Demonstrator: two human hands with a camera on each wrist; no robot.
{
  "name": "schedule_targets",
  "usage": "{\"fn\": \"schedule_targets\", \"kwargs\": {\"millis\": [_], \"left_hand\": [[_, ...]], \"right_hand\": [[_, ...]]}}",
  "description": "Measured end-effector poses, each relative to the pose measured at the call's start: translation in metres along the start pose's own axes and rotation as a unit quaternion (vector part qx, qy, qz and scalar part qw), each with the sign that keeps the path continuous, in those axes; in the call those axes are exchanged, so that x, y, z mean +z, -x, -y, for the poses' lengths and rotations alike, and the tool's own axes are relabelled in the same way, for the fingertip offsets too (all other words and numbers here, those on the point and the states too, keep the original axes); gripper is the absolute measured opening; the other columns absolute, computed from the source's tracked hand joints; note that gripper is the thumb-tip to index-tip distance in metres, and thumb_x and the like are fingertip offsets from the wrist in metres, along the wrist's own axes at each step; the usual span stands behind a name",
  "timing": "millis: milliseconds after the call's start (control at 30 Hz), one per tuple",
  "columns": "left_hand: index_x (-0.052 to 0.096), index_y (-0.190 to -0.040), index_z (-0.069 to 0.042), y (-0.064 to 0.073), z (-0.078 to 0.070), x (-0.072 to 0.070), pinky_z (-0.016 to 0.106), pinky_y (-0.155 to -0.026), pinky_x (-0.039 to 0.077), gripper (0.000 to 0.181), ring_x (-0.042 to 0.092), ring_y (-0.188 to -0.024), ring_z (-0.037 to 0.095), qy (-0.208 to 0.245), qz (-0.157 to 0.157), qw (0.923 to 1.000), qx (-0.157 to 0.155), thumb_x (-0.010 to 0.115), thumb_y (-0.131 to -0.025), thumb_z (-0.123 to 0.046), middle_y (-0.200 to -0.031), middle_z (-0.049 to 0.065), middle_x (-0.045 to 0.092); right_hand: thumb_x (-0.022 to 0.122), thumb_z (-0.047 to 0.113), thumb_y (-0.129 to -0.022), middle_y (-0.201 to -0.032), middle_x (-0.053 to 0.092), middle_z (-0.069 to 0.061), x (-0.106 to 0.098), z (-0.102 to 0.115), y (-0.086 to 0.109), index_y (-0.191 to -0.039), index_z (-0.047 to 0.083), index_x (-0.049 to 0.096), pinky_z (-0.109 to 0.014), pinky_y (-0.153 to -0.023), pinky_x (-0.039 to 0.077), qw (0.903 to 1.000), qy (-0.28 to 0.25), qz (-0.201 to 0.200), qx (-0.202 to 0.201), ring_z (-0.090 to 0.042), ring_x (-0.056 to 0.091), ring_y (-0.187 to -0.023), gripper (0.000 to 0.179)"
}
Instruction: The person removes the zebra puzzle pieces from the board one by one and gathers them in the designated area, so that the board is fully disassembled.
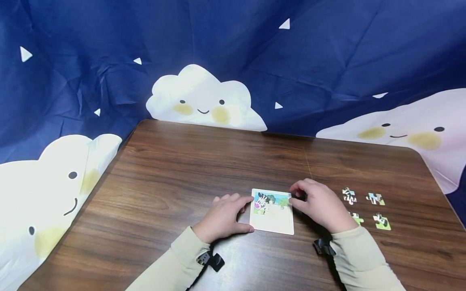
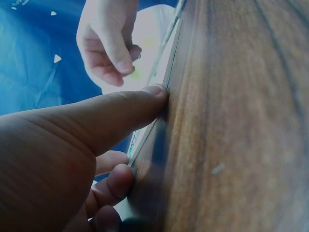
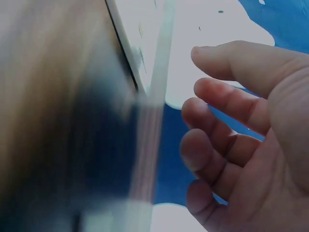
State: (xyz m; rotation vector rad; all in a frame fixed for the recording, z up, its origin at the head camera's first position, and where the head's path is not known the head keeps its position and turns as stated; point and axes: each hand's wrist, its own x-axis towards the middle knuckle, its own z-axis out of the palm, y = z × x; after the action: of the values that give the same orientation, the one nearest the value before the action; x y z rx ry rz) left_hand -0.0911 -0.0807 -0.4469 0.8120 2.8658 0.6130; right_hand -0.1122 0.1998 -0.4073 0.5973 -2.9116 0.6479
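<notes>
My left hand (image 1: pixel 223 216), thumb and fingers apart, touches squarish puzzle board (image 1: pixel 272 224) on wood-grain table (image 1: pixel 174 173); my right hand (image 1: pixel 322 205), digits parted, near its top-right corner. Knobbed jigsaw pieces (image 1: pixel 381 222) farther right.

Three feeds: one high and wide, two low and close.
My head view looks forward and down from above, far enough back to take in most of the table (image 1: pixel 174 169) and the blue curtain (image 1: pixel 291 52) at 12 o'clock. My left wrist view skims the table from close beside the left hand (image 2: pixel 67 140), rolled so the surface fills 3 o'clock, the right hand (image 2: pixel 108 43) farther off at 11. My right wrist view, also low and rolled, has the right hand close between 3 and 4 o'clock, blurred table at 9. All three share the right hand and an edge of the puzzle board (image 1: pixel 271 224).
</notes>
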Motion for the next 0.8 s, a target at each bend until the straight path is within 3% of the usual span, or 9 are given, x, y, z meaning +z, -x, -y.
{"fn": "schedule_targets", "kwargs": {"millis": [367, 800], "left_hand": [[0.058, -0.14, -0.022, 0.0, 0.0, 0.0, 0.029, -0.071, 0.03, 0.077, 0.044, -0.081, 0.008, 0.0, -0.006, 1.0, 0.002, 0.082, -0.073, -0.054, -0.088, -0.013, 0.049], [0.059, -0.139, -0.022, 0.0, 0.0, 0.0, 0.029, -0.07, 0.03, 0.077, 0.044, -0.08, 0.008, -0.002, -0.007, 1.0, 0.002, 0.082, -0.073, -0.054, -0.088, -0.014, 0.049]], "right_hand": [[0.077, 0.021, -0.085, -0.094, 0.065, -0.005, -0.029, -0.036, 0.007, -0.106, 0.007, 0.072, -0.049, -0.08, 0.048, 0.9973, 0.003, 0.034, 0.065, -0.026, 0.062, -0.088, 0.026], [0.071, 0.025, -0.09, -0.091, 0.067, -0.008, -0.047, -0.078, 0.019, -0.113, 0.0, 0.067, -0.047, -0.073, 0.048, 0.9871, 0.003, 0.089, 0.133, -0.025, 0.063, -0.083, 0.035]]}}
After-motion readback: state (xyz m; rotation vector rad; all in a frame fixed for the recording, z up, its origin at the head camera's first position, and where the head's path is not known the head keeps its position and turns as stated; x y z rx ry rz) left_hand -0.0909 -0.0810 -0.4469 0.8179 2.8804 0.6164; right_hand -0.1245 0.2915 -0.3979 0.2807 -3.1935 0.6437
